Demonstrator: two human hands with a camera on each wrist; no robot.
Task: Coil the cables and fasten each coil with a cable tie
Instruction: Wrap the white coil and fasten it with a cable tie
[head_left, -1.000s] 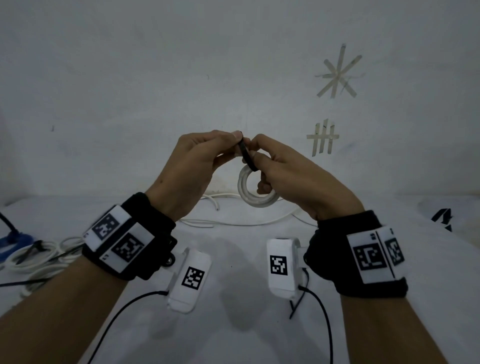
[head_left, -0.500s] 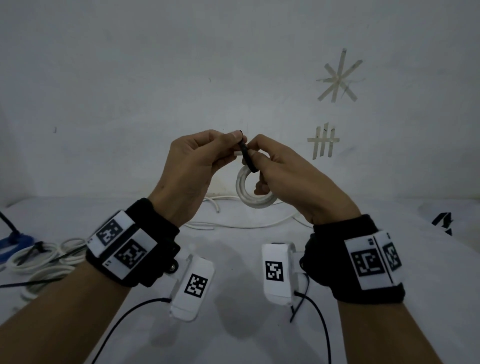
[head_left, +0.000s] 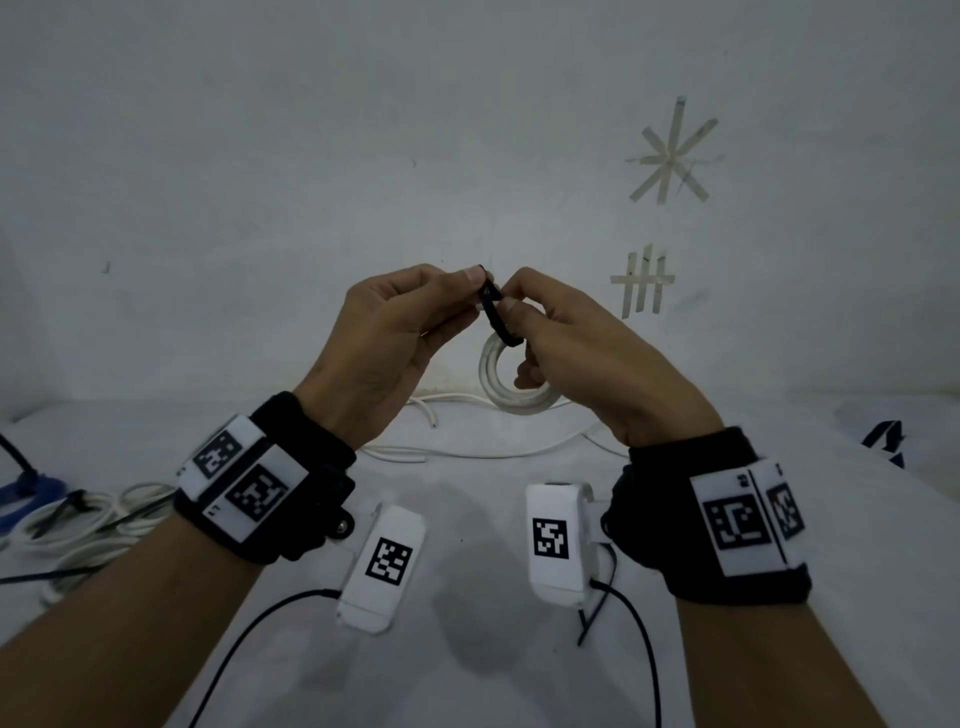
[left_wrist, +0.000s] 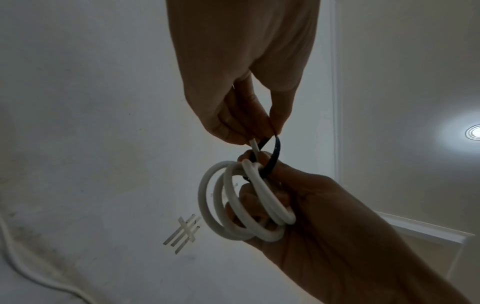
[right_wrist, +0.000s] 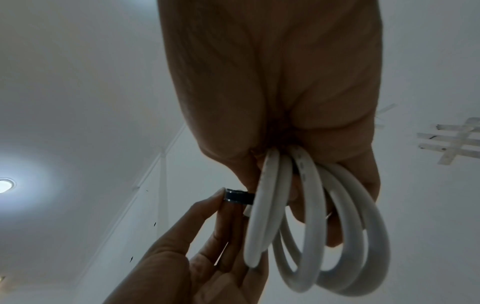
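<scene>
Coil (head_left: 511, 387) of white cable is held raised at the centre of the head view, gripped by the right hand (head_left: 582, 358), whose fingers are curled through its loops. A black cable tie (head_left: 497, 314) looped over the coil's top is pinched by the left hand (head_left: 395, 332). The cable is judged light but springy, its loops fanning apart; hold is best taken beside the tie.

A bare indoor room set up for recording: a plain white wall (head_left: 311, 156) bears strips of pale masking tape stuck in a star (head_left: 672, 153) and a hash (head_left: 643, 280), above a white cloth-covered table (head_left: 467, 649). A recessed round ceiling lamp (left_wrist: 474, 132) glows overhead.
</scene>
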